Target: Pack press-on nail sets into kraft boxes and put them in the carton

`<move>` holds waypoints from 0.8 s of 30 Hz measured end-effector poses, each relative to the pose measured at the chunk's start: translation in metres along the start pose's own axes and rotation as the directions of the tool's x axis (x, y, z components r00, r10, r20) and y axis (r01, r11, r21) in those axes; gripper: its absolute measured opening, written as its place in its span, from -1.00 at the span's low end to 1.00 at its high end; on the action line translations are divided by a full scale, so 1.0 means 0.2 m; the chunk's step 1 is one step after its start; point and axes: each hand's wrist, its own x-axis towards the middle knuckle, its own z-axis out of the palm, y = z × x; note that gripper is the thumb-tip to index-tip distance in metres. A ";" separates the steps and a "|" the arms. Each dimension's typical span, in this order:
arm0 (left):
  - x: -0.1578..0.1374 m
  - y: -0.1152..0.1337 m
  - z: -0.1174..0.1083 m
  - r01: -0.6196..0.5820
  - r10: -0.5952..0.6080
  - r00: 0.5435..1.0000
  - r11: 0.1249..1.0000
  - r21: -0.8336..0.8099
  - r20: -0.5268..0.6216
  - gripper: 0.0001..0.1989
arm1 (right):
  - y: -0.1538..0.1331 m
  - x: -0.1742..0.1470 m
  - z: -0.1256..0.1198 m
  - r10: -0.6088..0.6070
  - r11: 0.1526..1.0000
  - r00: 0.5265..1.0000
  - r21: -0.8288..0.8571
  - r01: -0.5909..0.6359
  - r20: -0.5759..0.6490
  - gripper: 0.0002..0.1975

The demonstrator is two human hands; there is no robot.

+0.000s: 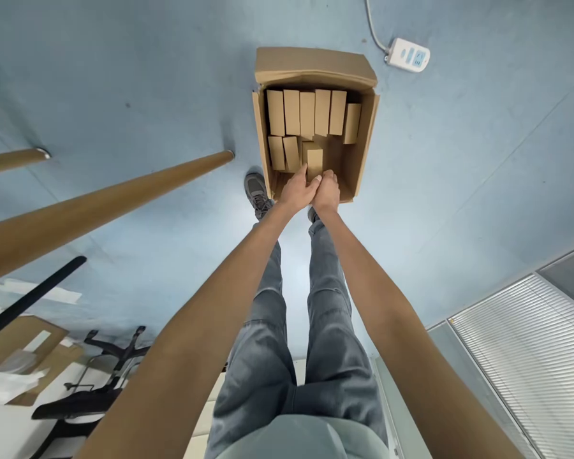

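An open cardboard box point(316, 66) sits on the floor in front of my feet. Inside it stand several small brown cartons point(307, 113) in a back row, with a shorter row at the left front. One small carton point(314, 162) is at the front of the box, between my two hands. My left hand point(298, 190) grips its lower left side, the thumb pointing toward the right hand. My right hand point(327, 192) is closed at its lower right corner, fingers curled. The carton's lower end is partly hidden by the hands.
A white power strip point(408, 55) with a cable lies beyond the box on the right. Wooden poles point(124, 197) rise at the left. Lower left are a black chair base point(117, 350) and flattened cardboard point(23, 344). Window blinds point(530, 344) are at the right.
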 end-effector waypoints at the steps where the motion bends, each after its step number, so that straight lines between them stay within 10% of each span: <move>1: 0.04 -0.04 0.00 0.025 -0.025 1.000 1.000 -0.005 0.002 -0.34 | 0.01 0.04 0.03 -0.006 1.000 1.000 0.007 0.006 -0.001 -0.59; 9: 0.28 -0.23 -0.03 0.036 -0.035 0.999 0.998 -0.045 0.030 -0.38 | -0.01 0.27 0.18 0.104 0.994 0.994 0.039 -0.103 -0.031 -0.83; 24: 0.18 0.11 -0.13 0.280 -0.341 0.936 0.869 0.408 0.083 -0.44 | -0.17 0.31 0.11 0.210 0.957 0.969 -0.231 -0.175 0.134 -0.59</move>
